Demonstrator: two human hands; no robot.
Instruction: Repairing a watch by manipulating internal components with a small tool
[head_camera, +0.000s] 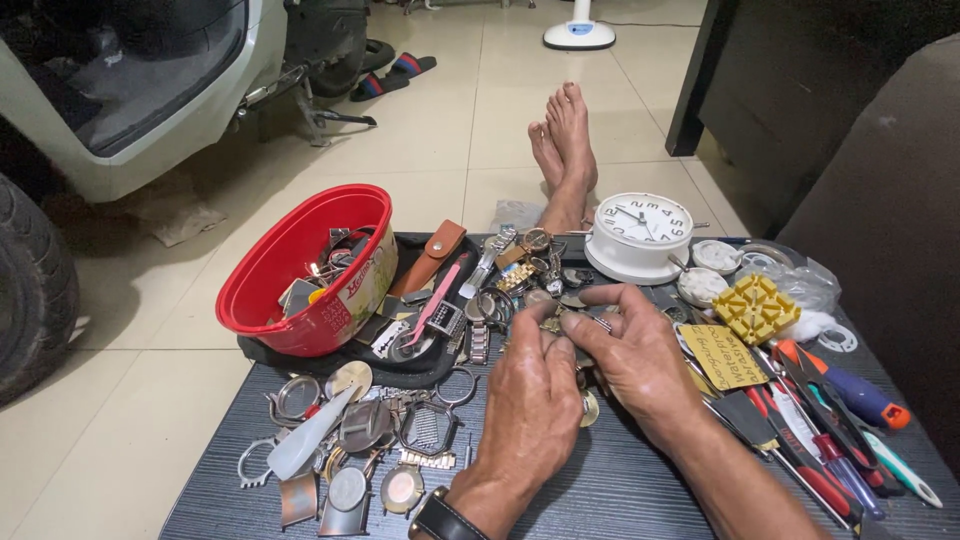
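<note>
A small metal watch part (572, 322), hard to make out, sits near the middle of the dark ribbed worktop (600, 490), pinched between both hands: the left hand (530, 400) closes on it from below, the right hand (635, 350) from above. Steady, light fingertip pressure suits so small a piece. Behind stands a white round clock (640, 235); a red plastic bowl (300, 265) fills the far-left corner.

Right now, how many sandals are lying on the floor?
2: a pair side by side on the tiled floor at top, one sandal nearer the fan base, the other sandal beside the scooter. More may be hidden.
</note>
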